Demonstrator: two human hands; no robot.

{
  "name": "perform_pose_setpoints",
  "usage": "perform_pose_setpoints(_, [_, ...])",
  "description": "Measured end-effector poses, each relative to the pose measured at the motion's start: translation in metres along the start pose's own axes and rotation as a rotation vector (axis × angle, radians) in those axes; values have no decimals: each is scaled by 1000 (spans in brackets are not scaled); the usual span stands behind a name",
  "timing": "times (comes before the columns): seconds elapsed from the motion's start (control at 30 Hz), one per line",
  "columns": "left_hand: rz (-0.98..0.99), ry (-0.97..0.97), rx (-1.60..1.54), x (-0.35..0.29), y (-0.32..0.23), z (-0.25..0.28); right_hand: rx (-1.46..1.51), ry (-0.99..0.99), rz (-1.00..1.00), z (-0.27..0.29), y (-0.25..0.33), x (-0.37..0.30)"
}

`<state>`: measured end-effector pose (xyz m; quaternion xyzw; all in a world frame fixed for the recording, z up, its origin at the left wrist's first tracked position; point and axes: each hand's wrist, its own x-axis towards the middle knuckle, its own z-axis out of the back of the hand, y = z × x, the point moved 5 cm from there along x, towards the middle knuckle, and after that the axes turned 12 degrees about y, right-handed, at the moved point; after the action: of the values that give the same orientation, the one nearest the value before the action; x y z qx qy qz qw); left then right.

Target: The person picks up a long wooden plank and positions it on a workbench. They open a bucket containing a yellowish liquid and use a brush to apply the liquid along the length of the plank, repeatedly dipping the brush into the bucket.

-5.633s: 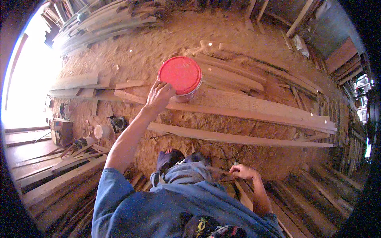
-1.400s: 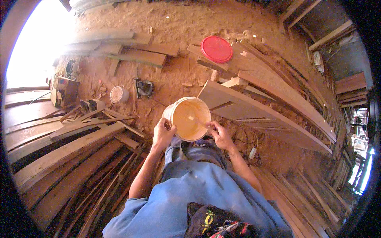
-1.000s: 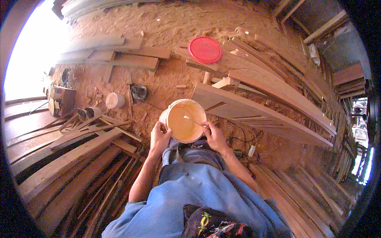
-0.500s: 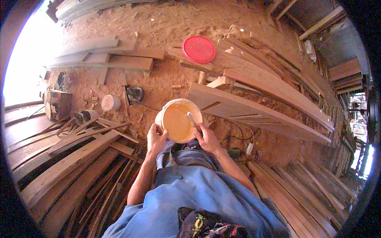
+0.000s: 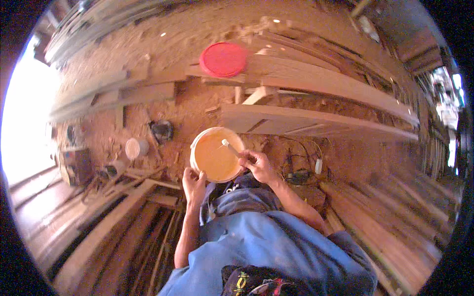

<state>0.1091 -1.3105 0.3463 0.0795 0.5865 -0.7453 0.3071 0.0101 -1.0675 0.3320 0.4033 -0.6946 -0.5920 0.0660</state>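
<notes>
Low in front of my body is a white bucket, its open mouth showing a yellow-orange inside. My left hand grips the near left side of its rim, thumb over the edge. At the near right side, my right hand pinches a slim grey stick-like tool with a whitish tip. That tip points up and left over the bucket's mouth; its exact kind I cannot make out. A round red lid lies beyond the bucket on the end of a wide plank.
Long boards lie raised ahead to the right. Timber is piled at the lower left and lower right. On the dirt floor at left are a small white bucket, a dark power tool and a wooden box. Cables trail at right.
My view has swung, blurring the edges. The tool's tip has moved left over the bucket's mouth, and my right hand has drawn slightly away from the rim. My left hand keeps its grip.
</notes>
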Motion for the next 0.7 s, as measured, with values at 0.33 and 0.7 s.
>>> perform_pose_setpoints(0.33, [-7, 80, 6, -4, -15, 5, -113, -849, 147, 189, -38, -22])
perform_pose_setpoints(0.7, [-14, 125, 45, 4, 12, 15, -1077, -1069, -7, 168, 4, -15])
